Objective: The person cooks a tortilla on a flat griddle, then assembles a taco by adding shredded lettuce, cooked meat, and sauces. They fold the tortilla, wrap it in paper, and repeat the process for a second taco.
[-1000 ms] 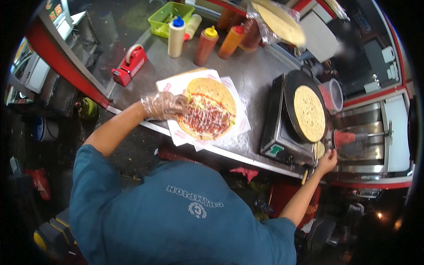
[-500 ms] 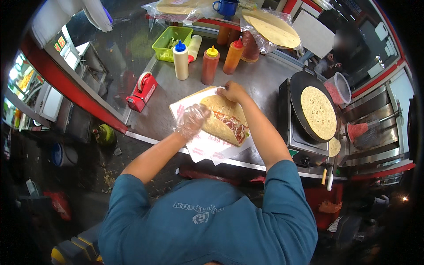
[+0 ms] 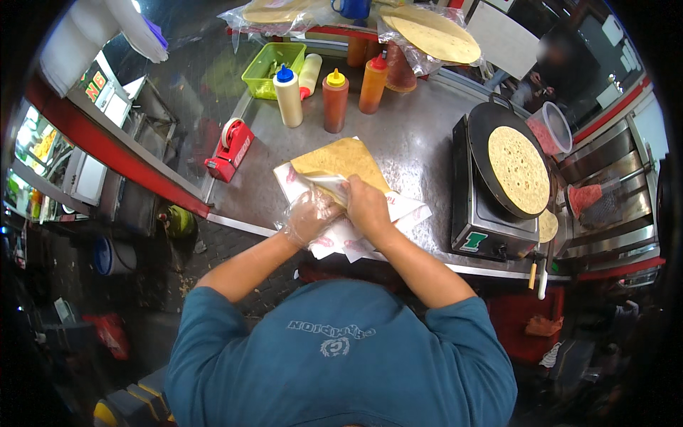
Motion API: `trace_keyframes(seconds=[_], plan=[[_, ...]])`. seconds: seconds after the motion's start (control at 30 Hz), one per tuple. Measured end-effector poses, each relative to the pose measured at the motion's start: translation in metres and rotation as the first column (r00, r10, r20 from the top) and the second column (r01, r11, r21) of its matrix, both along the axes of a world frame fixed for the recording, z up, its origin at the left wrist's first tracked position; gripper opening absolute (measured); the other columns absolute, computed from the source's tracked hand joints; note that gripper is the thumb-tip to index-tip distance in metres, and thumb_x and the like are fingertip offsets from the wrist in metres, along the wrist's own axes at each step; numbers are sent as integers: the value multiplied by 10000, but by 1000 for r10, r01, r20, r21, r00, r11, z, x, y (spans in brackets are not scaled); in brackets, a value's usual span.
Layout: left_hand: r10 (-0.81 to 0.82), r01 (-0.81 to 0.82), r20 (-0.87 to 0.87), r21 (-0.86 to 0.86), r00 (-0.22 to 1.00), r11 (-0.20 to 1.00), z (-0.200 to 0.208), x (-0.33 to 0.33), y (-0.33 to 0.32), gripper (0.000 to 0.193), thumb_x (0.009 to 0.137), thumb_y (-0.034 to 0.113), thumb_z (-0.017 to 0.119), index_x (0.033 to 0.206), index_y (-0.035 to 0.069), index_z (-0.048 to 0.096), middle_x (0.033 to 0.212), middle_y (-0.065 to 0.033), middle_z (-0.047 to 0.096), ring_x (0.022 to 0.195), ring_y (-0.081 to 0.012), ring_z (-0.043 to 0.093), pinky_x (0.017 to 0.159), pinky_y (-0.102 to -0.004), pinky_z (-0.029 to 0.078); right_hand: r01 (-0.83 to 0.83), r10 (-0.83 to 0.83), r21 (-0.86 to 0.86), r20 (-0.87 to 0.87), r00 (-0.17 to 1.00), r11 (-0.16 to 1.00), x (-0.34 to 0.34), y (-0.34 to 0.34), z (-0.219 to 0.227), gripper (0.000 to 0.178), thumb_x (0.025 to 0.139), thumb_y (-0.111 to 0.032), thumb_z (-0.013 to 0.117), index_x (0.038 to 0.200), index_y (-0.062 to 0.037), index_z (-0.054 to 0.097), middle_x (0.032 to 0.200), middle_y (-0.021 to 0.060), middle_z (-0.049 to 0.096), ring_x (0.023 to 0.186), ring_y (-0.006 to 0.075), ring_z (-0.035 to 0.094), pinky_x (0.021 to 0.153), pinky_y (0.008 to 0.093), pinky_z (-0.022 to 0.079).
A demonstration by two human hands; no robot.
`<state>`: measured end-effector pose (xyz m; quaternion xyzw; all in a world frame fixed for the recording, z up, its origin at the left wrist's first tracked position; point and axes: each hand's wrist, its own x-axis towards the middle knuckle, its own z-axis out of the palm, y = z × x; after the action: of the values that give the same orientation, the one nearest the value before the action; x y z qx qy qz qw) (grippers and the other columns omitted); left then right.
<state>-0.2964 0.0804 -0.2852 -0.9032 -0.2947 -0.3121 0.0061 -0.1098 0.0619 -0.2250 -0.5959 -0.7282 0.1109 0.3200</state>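
A tan flatbread (image 3: 345, 156) lies on printed white wrapping paper (image 3: 410, 211) near the counter's front edge. Its near side is folded over with some paper, and the filling is hidden under the fold and my hands. My left hand (image 3: 311, 213), in a clear plastic glove, is closed on the folded flatbread's near left part. Bare and right beside it, my right hand (image 3: 367, 205) curls its fingers over the fold and presses on it. Both hands nearly touch.
Three squeeze bottles, white (image 3: 288, 98), red-brown (image 3: 334, 103) and orange (image 3: 373, 85), stand beyond the flatbread. A red tape dispenser (image 3: 231, 151) sits left. On the right, a black griddle (image 3: 478, 146) on a stove (image 3: 491, 231) carries another flatbread (image 3: 514, 171). A person (image 3: 562, 67) is behind the counter.
My right hand has come from the far edge toward me, bringing flatbread and paper over the filling. My left hand has moved slightly nearer to me. The filling is now covered.
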Motion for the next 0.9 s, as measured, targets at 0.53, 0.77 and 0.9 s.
trace_keyframes(seconds=[0.53, 0.77, 0.9], plan=[[-112, 110, -11, -132, 994, 985, -7, -10, 25, 374, 875, 395, 772, 1137, 133, 720, 1122, -68, 713, 1127, -291, 652, 996, -487, 467, -50, 14, 160, 219, 976, 986, 20, -48, 64, 269, 864, -133, 781, 1086, -65, 645, 1027, 85, 681, 1054, 306, 621, 1051, 521, 378], [-103, 58, -179, -244, 978, 968, 24, -6, 21, 389, 875, 357, 781, 1170, 111, 719, 1207, -84, 705, 1199, -271, 638, 1099, -512, 430, 243, -241, 309, -46, 969, 919, 50, -10, 52, 428, 755, -244, 871, 1074, -67, 648, 1011, 77, 677, 1097, 294, 609, 1167, 598, 247], [-120, 54, -228, -276, 966, 960, 18, -4, 30, 448, 890, 382, 763, 1238, 104, 708, 1349, -100, 662, 1326, -280, 577, 1193, -531, 353, -42, 11, 179, 169, 986, 983, 3, -49, 76, 283, 783, -147, 802, 1026, -82, 672, 1019, 77, 691, 1135, 283, 606, 1180, 629, 222]])
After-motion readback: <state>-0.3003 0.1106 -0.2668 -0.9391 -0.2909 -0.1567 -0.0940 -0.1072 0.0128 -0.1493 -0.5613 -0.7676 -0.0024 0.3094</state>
